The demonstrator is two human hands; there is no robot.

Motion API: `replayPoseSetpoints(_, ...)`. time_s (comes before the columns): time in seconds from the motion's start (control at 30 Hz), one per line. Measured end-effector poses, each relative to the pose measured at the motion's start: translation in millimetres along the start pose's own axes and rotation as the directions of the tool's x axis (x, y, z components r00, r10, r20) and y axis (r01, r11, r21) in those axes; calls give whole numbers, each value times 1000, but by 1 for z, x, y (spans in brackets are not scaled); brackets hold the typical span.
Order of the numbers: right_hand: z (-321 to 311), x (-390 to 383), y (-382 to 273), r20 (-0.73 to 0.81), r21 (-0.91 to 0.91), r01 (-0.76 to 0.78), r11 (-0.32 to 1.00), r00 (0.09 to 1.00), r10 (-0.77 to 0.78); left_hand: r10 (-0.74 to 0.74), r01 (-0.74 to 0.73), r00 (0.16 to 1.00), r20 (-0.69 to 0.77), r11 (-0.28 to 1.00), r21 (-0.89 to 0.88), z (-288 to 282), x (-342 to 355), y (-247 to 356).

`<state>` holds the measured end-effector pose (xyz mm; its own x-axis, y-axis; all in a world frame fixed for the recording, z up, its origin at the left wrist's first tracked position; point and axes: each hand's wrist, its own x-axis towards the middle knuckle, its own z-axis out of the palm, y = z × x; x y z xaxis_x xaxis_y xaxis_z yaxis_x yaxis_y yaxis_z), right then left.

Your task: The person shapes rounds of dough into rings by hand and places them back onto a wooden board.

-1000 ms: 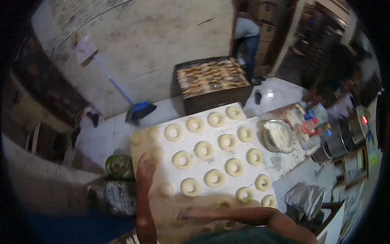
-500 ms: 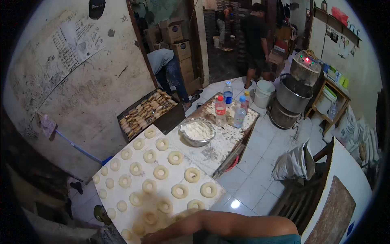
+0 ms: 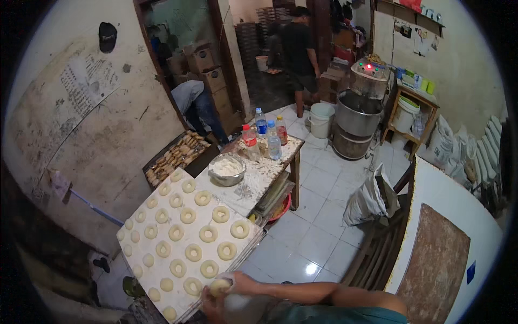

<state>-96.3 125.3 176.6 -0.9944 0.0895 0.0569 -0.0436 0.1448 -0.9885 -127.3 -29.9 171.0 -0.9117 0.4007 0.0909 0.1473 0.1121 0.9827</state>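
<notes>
A pale piece of dough (image 3: 219, 286) is held up at the near right edge of a floured board (image 3: 237, 259). My right hand (image 3: 241, 283) has its fingers wrapped round the dough from the right. From below, my left hand (image 3: 212, 308) grips the same piece; its forearm is mostly out of view. Whether this piece has a hole cannot be made out. Rows of dough rings (image 3: 209, 234) cover most of the board. Along its left side lie several round dough balls (image 3: 166, 284) without holes.
Beyond the board, a floured table (image 3: 259, 181) carries a metal bowl of flour (image 3: 227, 168) and several bottles (image 3: 273, 144). A crate of browned bread (image 3: 178, 156) stands by the wall. A mixer (image 3: 358, 119), bucket (image 3: 322, 120) and sack (image 3: 368, 202) stand right. Two people are farther back.
My right hand has drawn back from over the near part of the board to its right edge. Both hands now hold a dough piece. The whole view has shifted.
</notes>
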Motion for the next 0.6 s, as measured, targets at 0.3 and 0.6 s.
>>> replayPoseSetpoints(0.3,21,-104,26,-185,-207,-38,978,983,-1,-49,219,925,377,879,-423,27,-68,19)
replayPoseSetpoints(0.6,30,-162,-2,-470,-147,-182,972,878,93,155,-204,976,151,892,403,36,-75,-21)
